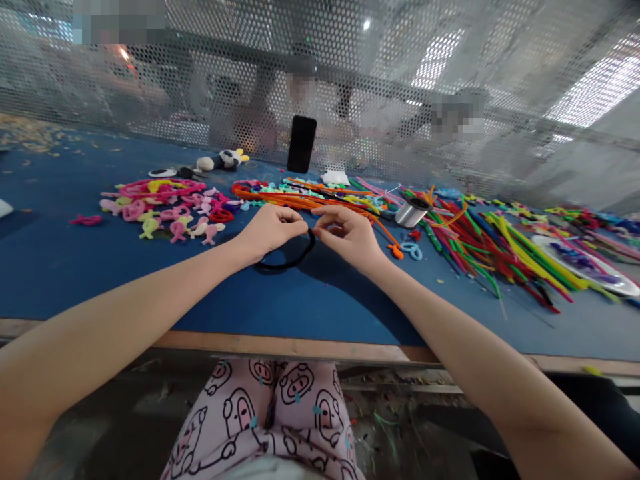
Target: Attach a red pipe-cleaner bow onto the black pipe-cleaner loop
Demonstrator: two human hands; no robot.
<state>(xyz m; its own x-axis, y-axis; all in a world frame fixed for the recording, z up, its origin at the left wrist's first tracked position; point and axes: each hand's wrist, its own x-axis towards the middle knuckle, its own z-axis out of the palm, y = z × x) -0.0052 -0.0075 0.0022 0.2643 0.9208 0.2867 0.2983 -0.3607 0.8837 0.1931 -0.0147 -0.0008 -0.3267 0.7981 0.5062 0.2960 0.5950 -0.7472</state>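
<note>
My left hand [273, 231] and my right hand [351, 235] meet fingertip to fingertip above the blue table. Between them is a black pipe cleaner [290, 264], bent into a wide curve that hangs below and toward the table. Thumb and forefinger of each hand are pinched together at its upper end. Part of the curve is hidden behind my left hand. To the left of my left hand lies a pile of twisted pink, yellow and red pipe-cleaner pieces [179, 211]. Orange pipe cleaners [280, 197] stretch behind both hands.
A wire spool [411, 213] stands right of my right hand, beside many loose coloured pipe cleaners [470, 243]. At far right is a white plate [625, 285] with purple pieces. A phone [302, 144] leans against the perforated metal screen [380, 67]. A panda figure [227, 159] lies at the back.
</note>
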